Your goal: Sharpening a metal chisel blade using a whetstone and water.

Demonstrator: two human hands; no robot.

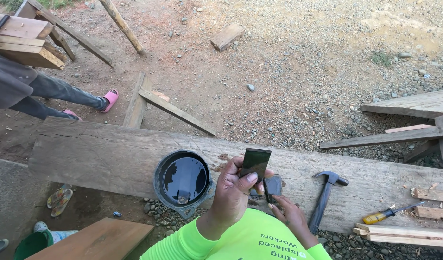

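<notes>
Blade [254,162] and stone [272,187] at the plank [111,154].
Left hand [233,190] pinches the stiff, thin blade low; right hand [288,212] fingertips steady the heavy stone.

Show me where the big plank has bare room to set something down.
The plank is bare along its left stretch, from its left end to the black bucket. A smaller free patch lies between the hammer and the screwdriver. The middle is crowded: bucket, left hand, right hand, hammer.
</notes>
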